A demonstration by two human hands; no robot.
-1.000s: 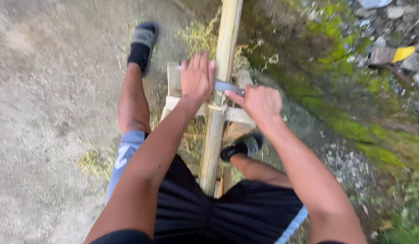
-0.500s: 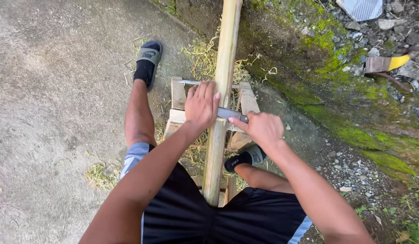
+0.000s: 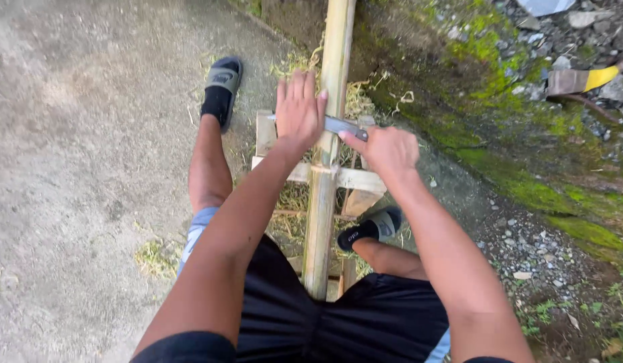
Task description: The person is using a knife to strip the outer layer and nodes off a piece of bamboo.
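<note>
While seated astride wooden stand (image 3: 355, 180), person works bamboo pole (image 3: 323, 202), long axis running away between legs toward mossy bank (image 3: 526, 181). Knife blade (image 3: 341, 125) lies crosswise on pole. Right hand (image 3: 385, 149) closed around knife handle, right of pole; left hand (image 3: 299, 111) flat, fingers extended, pressing blade's far end. Both arms outstretched.

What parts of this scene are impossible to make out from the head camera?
- Blade: its middle is hidden under the left hand, and its handle inside the right hand.
- Bamboo pole: its top is cut off by the upper edge, and its near end is hidden behind the black shorts.
- Wooden rest: mostly covered by the pole and forearms.
- Yellow-tipped tool: partly buried among stones.
</note>
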